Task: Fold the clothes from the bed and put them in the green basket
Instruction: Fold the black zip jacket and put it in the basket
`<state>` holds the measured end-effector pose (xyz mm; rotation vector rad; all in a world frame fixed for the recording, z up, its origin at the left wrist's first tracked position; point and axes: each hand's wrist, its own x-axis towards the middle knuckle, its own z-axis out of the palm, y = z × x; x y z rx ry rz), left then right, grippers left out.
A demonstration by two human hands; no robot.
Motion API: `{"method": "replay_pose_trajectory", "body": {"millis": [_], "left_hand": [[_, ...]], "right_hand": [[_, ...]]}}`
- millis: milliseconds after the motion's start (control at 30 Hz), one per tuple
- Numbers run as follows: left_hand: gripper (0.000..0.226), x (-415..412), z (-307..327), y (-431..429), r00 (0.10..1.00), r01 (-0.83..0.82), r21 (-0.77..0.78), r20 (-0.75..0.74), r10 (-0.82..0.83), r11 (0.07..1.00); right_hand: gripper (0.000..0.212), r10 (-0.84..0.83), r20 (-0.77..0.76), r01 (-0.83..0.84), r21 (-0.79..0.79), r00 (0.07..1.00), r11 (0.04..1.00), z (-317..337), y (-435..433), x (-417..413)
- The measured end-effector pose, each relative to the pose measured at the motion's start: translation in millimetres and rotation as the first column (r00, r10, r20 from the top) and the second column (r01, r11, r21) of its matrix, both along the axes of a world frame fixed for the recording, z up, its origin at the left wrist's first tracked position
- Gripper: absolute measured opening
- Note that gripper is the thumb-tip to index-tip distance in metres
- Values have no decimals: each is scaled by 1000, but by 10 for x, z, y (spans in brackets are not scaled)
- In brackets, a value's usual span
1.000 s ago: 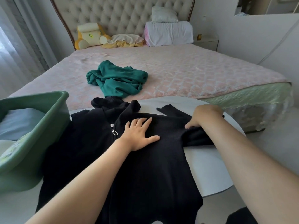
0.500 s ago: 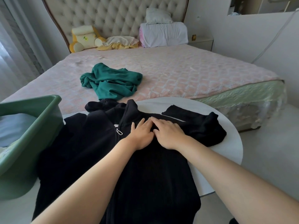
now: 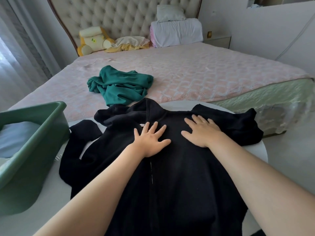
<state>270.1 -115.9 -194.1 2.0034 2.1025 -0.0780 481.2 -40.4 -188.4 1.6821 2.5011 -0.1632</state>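
Note:
A black zip-up jacket (image 3: 179,181) lies spread front-up on a round white table (image 3: 255,152), its collar toward the bed. My left hand (image 3: 151,140) rests flat on its chest over the zipper, fingers spread. My right hand (image 3: 202,132) lies flat beside it on the right chest, also spread. Neither hand grips the cloth. A crumpled teal garment (image 3: 119,86) sits on the pink bed (image 3: 204,70) just beyond the table. The green basket (image 3: 32,150) stands at the left with light blue folded cloth (image 3: 15,137) inside.
Pillows (image 3: 175,31), a plush toy (image 3: 92,40) and a yellow cloth (image 3: 129,44) lie at the tufted headboard. A curtain hangs at far left. A nightstand (image 3: 218,40) stands by the right wall. Bare floor shows to the right of the table.
My right hand left the right sleeve, came to the middle of the jacket, then both hands slid apart and flattened on the chest. The right sleeve now lies bunched at the table's edge.

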Motion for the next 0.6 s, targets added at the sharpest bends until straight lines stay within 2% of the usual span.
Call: {"method": "replay_pose_trajectory", "body": {"millis": [67, 133, 200, 267, 300, 367, 467, 533, 600], "left_hand": [[70, 101, -8, 117, 999, 40, 12, -4, -40, 999], [69, 166, 0, 220, 995, 53, 34, 87, -56, 998], [77, 143, 57, 267, 940, -7, 30, 342, -3, 1000], [80, 20, 149, 224, 794, -119, 52, 605, 63, 992], [76, -70, 197, 164, 754, -174, 104, 654, 64, 979], [66, -295, 287, 17, 779, -234, 225, 625, 44, 946], [54, -715, 376, -221, 905, -236, 356, 419, 71, 904], [44, -1015, 409, -392, 945, -250, 344, 289, 152, 905], [34, -1246, 438, -580, 941, -316, 284, 219, 259, 905]], "right_hand": [[65, -1, 61, -9, 156, 998, 988, 45, -65, -166], [58, 116, -1, -113, 221, 993, 969, 33, -165, -365], [61, 190, -138, -180, 82, 972, 980, -20, -237, -462], [72, 164, -157, -171, -35, 974, 985, -45, -239, -420], [76, 149, -133, -156, -44, 980, 987, -48, -213, -382], [80, 111, -89, -116, -49, 990, 992, -14, -177, -336], [76, 76, -22, -76, -8, 997, 997, 66, -189, -458], [68, 83, -11, -82, 67, 997, 994, 124, -268, -646], [62, 159, -46, -153, 120, 986, 981, 182, -366, -871]]}}
